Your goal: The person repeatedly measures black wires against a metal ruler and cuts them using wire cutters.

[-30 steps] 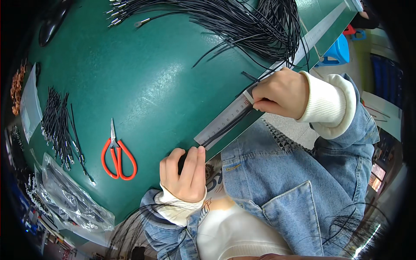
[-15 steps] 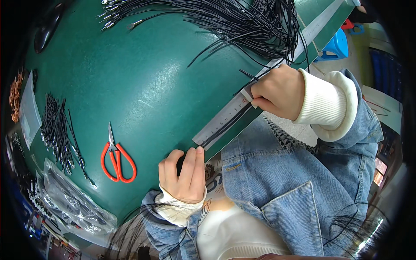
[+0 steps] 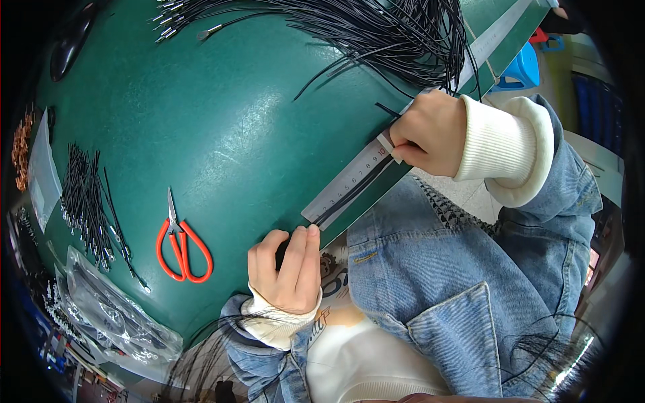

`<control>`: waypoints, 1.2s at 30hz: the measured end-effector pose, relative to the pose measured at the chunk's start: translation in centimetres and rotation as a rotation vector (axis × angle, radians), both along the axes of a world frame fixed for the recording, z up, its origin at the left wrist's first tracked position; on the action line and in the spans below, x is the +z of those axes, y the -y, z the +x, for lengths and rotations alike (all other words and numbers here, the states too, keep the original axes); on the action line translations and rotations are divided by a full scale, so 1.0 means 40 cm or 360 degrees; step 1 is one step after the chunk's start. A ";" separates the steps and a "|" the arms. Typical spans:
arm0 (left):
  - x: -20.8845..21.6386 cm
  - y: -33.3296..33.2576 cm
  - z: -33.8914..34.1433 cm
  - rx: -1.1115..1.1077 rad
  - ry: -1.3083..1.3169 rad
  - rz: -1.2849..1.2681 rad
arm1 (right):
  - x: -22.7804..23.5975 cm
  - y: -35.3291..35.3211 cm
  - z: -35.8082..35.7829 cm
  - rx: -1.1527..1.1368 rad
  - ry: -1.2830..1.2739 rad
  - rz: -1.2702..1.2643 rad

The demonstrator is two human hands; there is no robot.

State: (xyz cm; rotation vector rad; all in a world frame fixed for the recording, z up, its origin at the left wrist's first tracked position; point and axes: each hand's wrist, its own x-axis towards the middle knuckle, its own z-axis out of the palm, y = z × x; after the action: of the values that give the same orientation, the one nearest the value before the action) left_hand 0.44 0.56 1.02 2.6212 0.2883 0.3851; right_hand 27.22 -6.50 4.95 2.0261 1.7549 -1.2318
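Note:
A black wire point(image 3: 361, 183) lies along a steel ruler point(image 3: 339, 190) near the table's front edge. Its near end is pinched at the ruler's lower end by the fingertips of my left hand point(image 3: 287, 279); the exact grip is partly hidden. My right hand point(image 3: 430, 131) is closed around the wire farther up, beside a pale block point(image 3: 385, 140) set across the ruler. A short black wire end point(image 3: 387, 110) sticks out beyond that fist. Orange-handled scissors point(image 3: 177, 245) lie to the left with their blades slightly apart.
A large bundle of black wires point(image 3: 396, 40) with metal terminals covers the far side of the green table point(image 3: 168, 127). At left lie shorter black wires point(image 3: 86, 208), clear plastic bags point(image 3: 114, 309) and copper-coloured parts point(image 3: 23, 151). A blue stool point(image 3: 521, 70) stands beyond the edge.
Both hands and the ruler hold nearly the same places, with only a slight shift in the view. The wire still lies along the ruler.

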 end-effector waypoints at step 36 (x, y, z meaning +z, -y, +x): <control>0.024 -0.110 -0.079 0.0888 0.0021 0.0279 | 0.024 0.005 0.038 -0.0199 -0.0698 0.0176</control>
State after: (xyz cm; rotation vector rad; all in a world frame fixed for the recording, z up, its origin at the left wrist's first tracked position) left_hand -2.72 4.96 1.97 2.6687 1.0305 0.6326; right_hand 28.75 -6.71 5.92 2.0691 1.9368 -1.7662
